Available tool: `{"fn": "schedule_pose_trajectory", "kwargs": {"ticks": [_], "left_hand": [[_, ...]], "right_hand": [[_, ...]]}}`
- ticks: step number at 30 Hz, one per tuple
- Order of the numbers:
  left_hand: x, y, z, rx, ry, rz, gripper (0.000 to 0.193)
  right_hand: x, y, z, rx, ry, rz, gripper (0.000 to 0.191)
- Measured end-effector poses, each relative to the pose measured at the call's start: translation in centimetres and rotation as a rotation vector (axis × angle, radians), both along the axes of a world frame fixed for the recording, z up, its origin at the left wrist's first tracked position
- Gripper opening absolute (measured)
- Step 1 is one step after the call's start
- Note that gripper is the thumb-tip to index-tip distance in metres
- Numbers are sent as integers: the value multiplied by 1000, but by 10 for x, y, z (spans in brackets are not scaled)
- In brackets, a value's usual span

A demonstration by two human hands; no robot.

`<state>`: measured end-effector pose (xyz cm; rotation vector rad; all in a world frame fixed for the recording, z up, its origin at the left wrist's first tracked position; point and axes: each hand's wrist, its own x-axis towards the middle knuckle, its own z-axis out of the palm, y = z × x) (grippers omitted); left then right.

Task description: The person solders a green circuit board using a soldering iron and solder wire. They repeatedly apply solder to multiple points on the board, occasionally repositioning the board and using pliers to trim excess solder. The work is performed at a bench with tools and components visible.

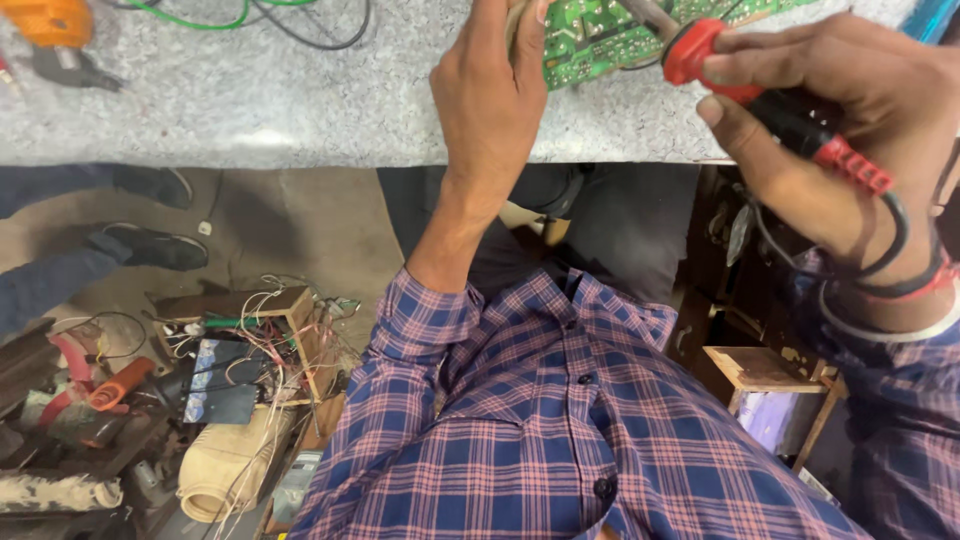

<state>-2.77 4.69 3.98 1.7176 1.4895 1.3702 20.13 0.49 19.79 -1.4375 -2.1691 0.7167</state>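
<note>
1. Nearest, the plaid shirt [560, 440]; beyond it, the left hand [490, 100] pinches the green circuit board's [590, 35] near edge on the far grey countertop [280, 100].
2. Right hand [850, 110], fingers clamped around the red-and-black soldering iron [770, 110]; its tip meets the board.
3. The trailing cord could snag; the board might shift, or the left fingertips burn.

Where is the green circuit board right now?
In the head view, the circuit board lies on the grey speckled counter at the top centre, pinned at its edge by the left hand, with the right hand bringing a red-and-black soldering iron to it.
</note>
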Motion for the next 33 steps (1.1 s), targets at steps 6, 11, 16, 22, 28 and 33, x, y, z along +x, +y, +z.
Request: {"fn": "schedule_pose_trajectory", "kwargs": {"ticks": [6, 11, 16, 22, 28, 33], "left_hand": [[-20, 5, 7, -103, -38, -45, 15], [-179, -66, -27, -389, -65, 236, 19], [-321, -249, -80, -1471, 1164, 221, 51], [-337, -255, -70, -1558, 223, 182, 36], [-239, -115, 23, -836, -187, 4, 12], [-116, -20, 58, -362, -91, -240, 17]], "right_hand": [[19, -9, -21, -113, 501, -228, 18], [51, -27, -37, -137, 632, -289, 26], [71, -31, -32, -34, 483, -283, 31], [69, -49, -41, 4, 520, -434, 29], [74, -55, -48, -4, 467, -477, 23], [69, -56, -59, -19, 486, -498, 24]]}}
